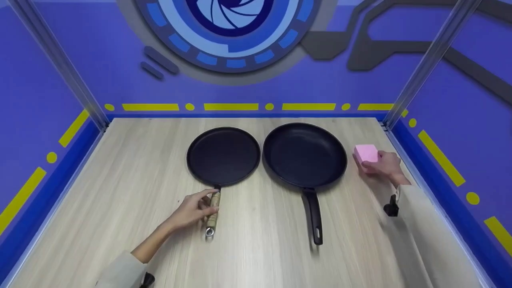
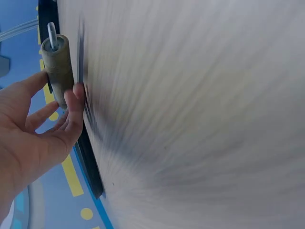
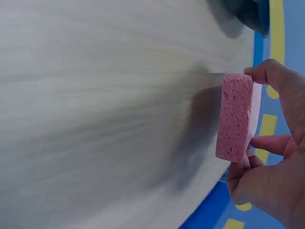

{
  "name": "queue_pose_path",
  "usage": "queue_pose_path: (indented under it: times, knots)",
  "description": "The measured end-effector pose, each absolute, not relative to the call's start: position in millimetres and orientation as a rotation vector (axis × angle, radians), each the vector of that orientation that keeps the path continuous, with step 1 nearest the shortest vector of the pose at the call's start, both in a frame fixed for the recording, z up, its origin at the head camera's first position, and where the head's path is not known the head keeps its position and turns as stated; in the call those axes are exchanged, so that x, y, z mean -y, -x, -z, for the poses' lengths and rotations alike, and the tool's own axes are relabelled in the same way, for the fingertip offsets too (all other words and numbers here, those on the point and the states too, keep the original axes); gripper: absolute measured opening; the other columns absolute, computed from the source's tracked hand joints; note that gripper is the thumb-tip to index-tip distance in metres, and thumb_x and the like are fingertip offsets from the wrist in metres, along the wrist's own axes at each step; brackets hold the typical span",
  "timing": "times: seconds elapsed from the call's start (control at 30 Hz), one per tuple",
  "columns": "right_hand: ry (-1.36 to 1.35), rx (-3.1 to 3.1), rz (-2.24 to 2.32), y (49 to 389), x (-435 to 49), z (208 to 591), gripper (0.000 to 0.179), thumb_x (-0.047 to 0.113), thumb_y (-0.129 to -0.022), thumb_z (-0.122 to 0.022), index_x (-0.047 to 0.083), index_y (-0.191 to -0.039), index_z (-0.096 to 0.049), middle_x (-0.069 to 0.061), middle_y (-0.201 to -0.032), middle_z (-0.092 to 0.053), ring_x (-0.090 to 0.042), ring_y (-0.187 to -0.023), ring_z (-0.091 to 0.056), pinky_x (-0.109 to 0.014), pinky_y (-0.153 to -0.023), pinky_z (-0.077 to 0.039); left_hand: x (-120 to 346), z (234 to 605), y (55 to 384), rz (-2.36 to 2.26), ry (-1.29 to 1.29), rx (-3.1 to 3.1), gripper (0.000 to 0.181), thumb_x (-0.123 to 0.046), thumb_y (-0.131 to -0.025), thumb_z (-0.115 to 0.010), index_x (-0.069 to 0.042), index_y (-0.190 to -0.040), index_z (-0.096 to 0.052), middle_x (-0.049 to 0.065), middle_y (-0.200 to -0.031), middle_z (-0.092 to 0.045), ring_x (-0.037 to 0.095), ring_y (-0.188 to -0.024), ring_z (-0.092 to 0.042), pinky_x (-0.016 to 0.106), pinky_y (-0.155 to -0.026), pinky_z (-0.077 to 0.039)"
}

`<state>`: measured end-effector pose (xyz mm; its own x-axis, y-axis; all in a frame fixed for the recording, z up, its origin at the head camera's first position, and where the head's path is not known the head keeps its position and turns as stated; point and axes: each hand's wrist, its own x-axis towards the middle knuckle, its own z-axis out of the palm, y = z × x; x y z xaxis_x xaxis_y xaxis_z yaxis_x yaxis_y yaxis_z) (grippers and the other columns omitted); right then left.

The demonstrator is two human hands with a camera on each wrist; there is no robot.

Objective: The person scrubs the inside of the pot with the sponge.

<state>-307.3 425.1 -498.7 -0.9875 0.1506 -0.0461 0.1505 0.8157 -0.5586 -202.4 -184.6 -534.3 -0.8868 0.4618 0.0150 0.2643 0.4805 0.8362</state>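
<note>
A flat black griddle pan [image 1: 223, 156] lies on the wooden table, its patterned handle [image 1: 213, 214] ending in a metal ring. My left hand [image 1: 193, 209] pinches that handle between thumb and fingers, also seen from the ring end in the left wrist view, where the handle [image 2: 59, 67] crosses the fingertips. At the right side, my right hand [image 1: 387, 165] grips a pink sponge block [image 1: 366, 154] by its edges. The right wrist view shows the porous sponge [image 3: 234, 117] between thumb and fingers, its shadow falling on the table beside it.
Right of the griddle pan stands a deeper black frying pan [image 1: 305, 154], its black handle [image 1: 314, 218] pointing toward the front. Blue panels with yellow marks [image 1: 231, 107] wall the table [image 1: 140, 160] at the back and both sides. Metal posts [image 1: 434, 60] rise at the back corners.
</note>
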Motion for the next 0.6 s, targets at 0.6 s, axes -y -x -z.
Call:
queue_pose_path:
  times: [0.6]
  knots:
    - [-0.17, 2.885, -0.808, 350, -326, 436, 0.071, 0.028, -0.085, -0.076, -0.011, -0.14, -0.053, -0.04, -0.137, -0.052, -0.053, -0.127, -0.049, -0.07, -0.104, -0.042, 187, 524, 204, -1.524, -0.363, -2.191, 0.073, -0.012, -0.092, -0.077, -0.003, -0.154, -0.04, 0.01, -0.093, -0.06, 0.012, -0.071, -0.067, 0.039, -0.068, -0.067]
